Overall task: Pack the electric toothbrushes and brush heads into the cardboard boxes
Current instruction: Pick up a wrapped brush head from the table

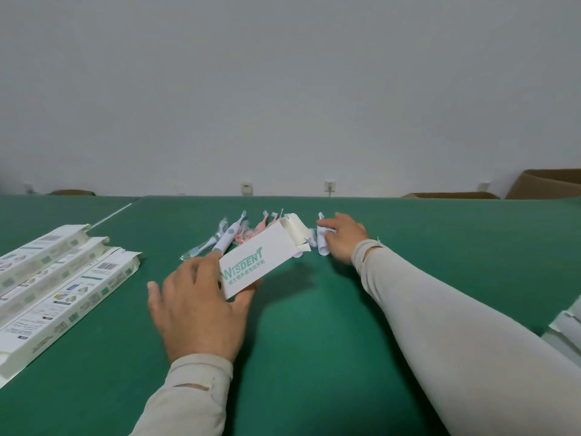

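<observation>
Here, your left hand [201, 297] grips the near end of a white cardboard box [254, 262] printed with teal lettering, thumb on top and fingers curled underneath, so the box is lifted off the green counter [314, 341] and tilted away from you. Its far end is open, with the flaps [295, 229] spread upward.

Your right hand [344, 236] reaches further out, fingers curled round a white toothbrush handle [322, 243] that lies on the counter just right of the box's open end. Whether the handle is lifted at all is hard to tell.

Behind the box sits a loose pile: 1 white electric toothbrush [228, 236] with a grey button, some pink brush pieces [257, 229], and clear-wrapped brush heads [201, 247] to its left.

At the left, 3 long printed boxes [66, 278] lie flat side by side, angled away from you, well apart from the pile. At the right edge, part of another white carton [566, 328] shows. Brown cartons [547, 184] stand beyond the counter near the wall.
</observation>
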